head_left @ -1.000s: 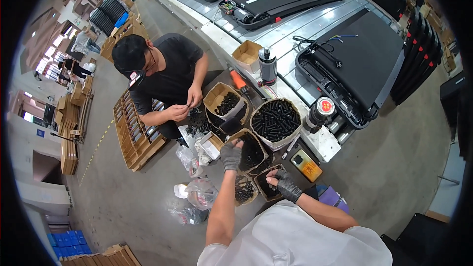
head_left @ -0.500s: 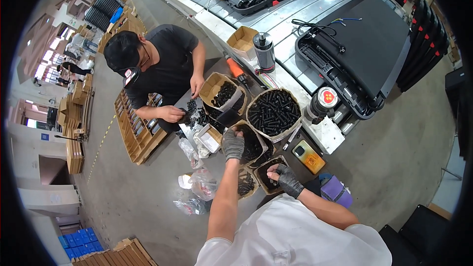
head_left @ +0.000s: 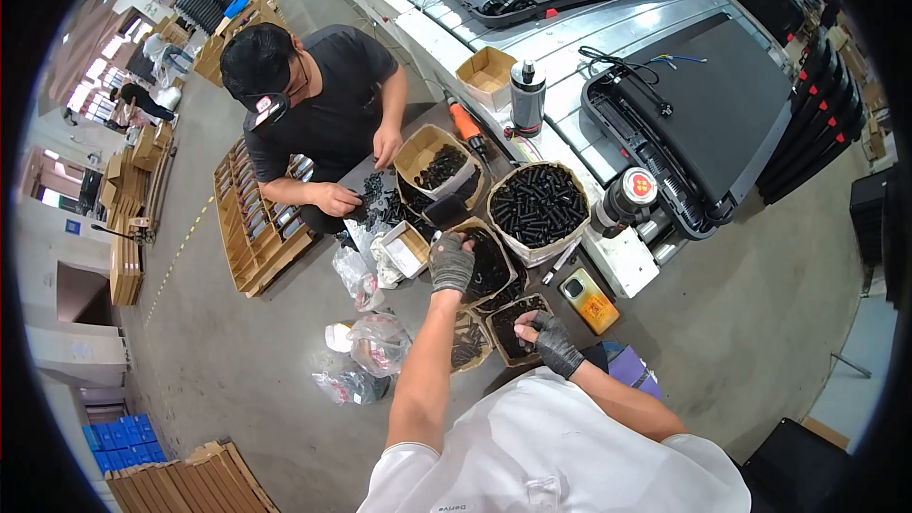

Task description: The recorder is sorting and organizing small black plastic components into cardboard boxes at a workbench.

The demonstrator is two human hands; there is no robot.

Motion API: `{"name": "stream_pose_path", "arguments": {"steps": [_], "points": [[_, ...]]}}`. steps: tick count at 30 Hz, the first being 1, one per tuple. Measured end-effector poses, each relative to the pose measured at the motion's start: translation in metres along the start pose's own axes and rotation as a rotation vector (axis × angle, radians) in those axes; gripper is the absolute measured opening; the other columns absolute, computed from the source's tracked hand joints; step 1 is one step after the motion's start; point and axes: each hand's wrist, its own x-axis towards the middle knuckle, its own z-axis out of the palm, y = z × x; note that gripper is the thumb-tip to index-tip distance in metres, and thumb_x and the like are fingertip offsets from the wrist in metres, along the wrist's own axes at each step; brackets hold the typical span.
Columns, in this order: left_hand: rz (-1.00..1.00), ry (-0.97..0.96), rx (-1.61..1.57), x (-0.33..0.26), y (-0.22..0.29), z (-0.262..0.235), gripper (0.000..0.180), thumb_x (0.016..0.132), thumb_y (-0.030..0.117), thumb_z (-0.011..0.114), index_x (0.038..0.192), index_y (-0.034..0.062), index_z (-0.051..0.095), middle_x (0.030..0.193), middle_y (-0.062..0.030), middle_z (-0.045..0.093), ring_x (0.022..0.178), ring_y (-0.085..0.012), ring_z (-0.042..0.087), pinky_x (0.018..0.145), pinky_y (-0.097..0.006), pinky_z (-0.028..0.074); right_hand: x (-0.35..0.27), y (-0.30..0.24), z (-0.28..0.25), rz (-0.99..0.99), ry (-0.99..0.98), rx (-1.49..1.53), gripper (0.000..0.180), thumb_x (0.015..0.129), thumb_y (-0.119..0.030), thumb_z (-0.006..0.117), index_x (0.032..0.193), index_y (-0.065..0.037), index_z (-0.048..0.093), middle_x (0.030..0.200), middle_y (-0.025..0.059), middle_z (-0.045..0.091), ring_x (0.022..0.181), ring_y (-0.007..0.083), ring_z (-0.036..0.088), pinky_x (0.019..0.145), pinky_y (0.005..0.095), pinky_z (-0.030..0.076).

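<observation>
Boxes [head_left: 514,273] of black parts [head_left: 490,275] stood beneath the left hand [head_left: 452,264] and right hand [head_left: 549,339], fingers [head_left: 524,331] bent; whether they gripped anything, I couldn't tell.

From afar I see a white short-sleeved shirt [head_left: 503,446] and grey fingerless gloves [head_left: 452,273] on left hand [head_left: 451,259] and right hand [head_left: 549,337].

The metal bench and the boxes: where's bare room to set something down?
On the metal bench, between the two nearest black machines, is a bare patch. A narrow strip lies between the phone and the right hand. Crowded: around the left hand, where boxes of black parts stand together.
</observation>
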Motion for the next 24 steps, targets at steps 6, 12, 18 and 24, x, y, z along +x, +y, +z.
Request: {"name": "stream_pose_path", "arguments": {"steps": [6, 12, 18, 24], "points": [[-0.125, -0.032, 0.003, 0.001, 0.000, 0.001, 0.022, 0.085, 0.026, 0.059, 0.090, 0.0078, 0.071, 0.089, -0.0172, 0.067, 0.088, -0.0359, 0.063, 0.079, -0.046, 0.048, -0.004, -0.006, -0.001, -0.037, 0.024, -0.029, 0.018, 0.085, -0.013, 0.067, 0.099, -0.003, 0.061, 0.080, 0.0009, 0.062, 0.067, 0.0087, 0.056, 0.061, 0.0237, 0.046], [-0.136, -0.003, 0.055, 0.000, -0.005, -0.005, 0.025, 0.085, 0.029, 0.059, 0.091, 0.0076, 0.071, 0.088, -0.0174, 0.067, 0.086, -0.0366, 0.064, 0.078, -0.045, 0.049, -0.005, -0.009, 0.003, -0.009, 0.013, -0.012, 0.017, 0.086, -0.015, 0.066, 0.098, -0.004, 0.062, 0.078, 0.0003, 0.061, 0.066, 0.0087, 0.055, 0.060, 0.0239, 0.046], [-0.022, 0.151, -0.283, -0.035, -0.008, -0.065, 0.019, 0.086, 0.018, 0.064, 0.095, 0.0011, 0.068, 0.080, -0.0138, 0.069, 0.072, -0.0258, 0.065, 0.068, -0.035, 0.050, 0.003, 0.009, -0.016, 0.001, 0.015, 0.170, 0.015, 0.089, -0.016, 0.062, 0.097, -0.003, 0.063, 0.082, 0.0013, 0.062, 0.070, 0.0090, 0.055, 0.062, 0.0239, 0.045], [-0.139, -0.226, -0.182, -0.158, -0.089, -0.068, 0.023, 0.082, 0.016, 0.065, 0.102, 0.0042, 0.066, 0.089, -0.0143, 0.067, 0.082, -0.0296, 0.065, 0.076, -0.038, 0.051, 0.000, 0.003, -0.016, 0.146, -0.047, 0.400, 0.018, 0.090, -0.011, 0.061, 0.105, -0.002, 0.059, 0.086, 0.0040, 0.060, 0.073, 0.0137, 0.057, 0.065, 0.0257, 0.047]]}}
